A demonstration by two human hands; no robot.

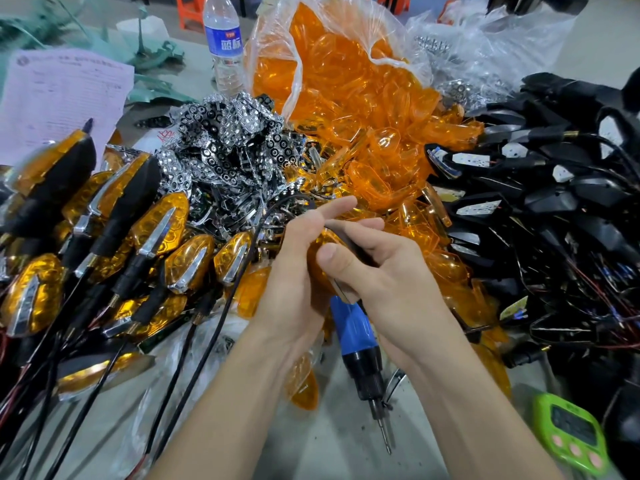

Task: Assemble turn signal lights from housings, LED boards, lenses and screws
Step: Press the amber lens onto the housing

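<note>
A half-built turn signal with an amber plastic lens and black housing point(323, 237) is held over the middle of the grey table point(311, 445): it is gripped by the left hand point(294, 268) with the forefinger stretched out, and clasped by the right hand point(388, 275) with the thumb pressed onto it. A blue-handled electric screwdriver point(353, 327) is laid just beneath the hands, with finished amber signals point(104, 220) heaped at the left, loose amber lenses point(346, 98) behind, and black housings point(554, 202) piled at the right.
</note>
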